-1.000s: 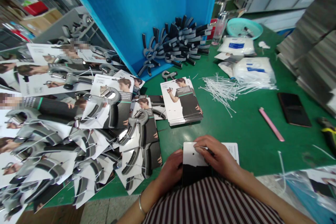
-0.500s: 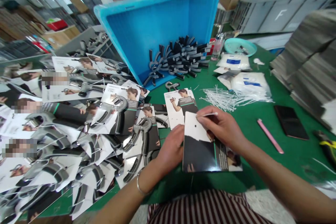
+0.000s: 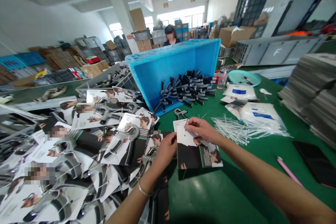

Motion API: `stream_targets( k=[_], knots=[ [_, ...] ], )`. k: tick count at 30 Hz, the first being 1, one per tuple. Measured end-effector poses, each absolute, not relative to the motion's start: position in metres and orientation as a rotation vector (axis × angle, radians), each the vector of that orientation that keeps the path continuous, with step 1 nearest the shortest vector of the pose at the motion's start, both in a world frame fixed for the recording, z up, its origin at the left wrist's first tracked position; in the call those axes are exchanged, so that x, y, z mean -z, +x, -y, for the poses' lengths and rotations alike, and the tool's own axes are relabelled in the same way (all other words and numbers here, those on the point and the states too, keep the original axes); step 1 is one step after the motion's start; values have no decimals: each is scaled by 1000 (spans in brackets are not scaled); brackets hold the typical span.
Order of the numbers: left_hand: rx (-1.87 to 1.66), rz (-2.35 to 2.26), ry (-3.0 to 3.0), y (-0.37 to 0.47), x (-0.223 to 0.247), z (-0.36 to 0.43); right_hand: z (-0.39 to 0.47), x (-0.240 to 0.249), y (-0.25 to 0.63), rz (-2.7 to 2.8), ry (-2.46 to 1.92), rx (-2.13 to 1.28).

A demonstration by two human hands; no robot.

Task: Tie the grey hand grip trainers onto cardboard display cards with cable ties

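Your printed card (image 3: 189,154), smooth and black-and-white with a green stripe (its print too fine to read), sits before you over the green tabletop (image 3: 199,199). Your left hand (image 3: 167,147) keeps its grip closed on the card's left edge; your right hand (image 3: 201,128) narrows near the top, contents unclear. Beyond lie thin white plastic ties (image 3: 231,129); a ribbed grey crate (image 3: 283,53) reads "F".

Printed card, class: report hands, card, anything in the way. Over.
Left hand grips printed card by left edge; right hand over its upper part. Printed face showing. Mounted grips crowd the left side.
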State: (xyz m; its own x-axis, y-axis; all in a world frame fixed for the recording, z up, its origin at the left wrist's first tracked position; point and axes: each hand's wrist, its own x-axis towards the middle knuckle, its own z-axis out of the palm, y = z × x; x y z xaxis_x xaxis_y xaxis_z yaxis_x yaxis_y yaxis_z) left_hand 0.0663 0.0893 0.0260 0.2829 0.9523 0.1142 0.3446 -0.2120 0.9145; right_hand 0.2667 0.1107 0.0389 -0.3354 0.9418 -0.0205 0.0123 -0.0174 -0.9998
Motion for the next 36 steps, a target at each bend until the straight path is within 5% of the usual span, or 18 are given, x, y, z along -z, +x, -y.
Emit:
stream_targets(
  k=[7, 16, 36],
  knots=[
    [-931, -1038, 1204, 74, -6, -73, -128, -9, 274, 1456, -997, -1494],
    [-1040, -1117, 1272, 97, 6, -81, -121, 2, 287, 1525, -898, -1522],
    [-909, -1266, 1451, 109, -2, -78, -104, 34, 285, 1644, -926, -960]
  ],
)
